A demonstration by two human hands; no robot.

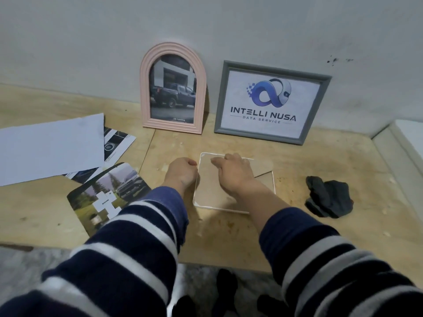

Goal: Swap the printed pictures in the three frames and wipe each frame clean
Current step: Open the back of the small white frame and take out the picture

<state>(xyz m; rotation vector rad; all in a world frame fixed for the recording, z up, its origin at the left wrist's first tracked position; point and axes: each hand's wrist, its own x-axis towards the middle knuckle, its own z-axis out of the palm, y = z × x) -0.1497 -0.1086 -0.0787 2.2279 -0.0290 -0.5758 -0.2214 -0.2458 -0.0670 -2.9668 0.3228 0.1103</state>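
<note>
lying flat on the board [297,225], a white frame [219,208] sits face down under both hands; behind it a grey frame [272,102] and a pink frame [173,89] lean on the wall. left hand [182,173] curls at its left edge, grip unclear; right hand [233,172] presses its backing, fingers loosely bent; prints [109,193] lie left, cloth [328,196] right.

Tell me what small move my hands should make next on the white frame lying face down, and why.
Probably lift the backing board out of the white frame. The frame lies face down on the table, the left hand grips its left edge, and the right hand rests flat on the board. The pink arched frame and grey frame already stand against the wall holding pictures, so this one seems left.
</note>
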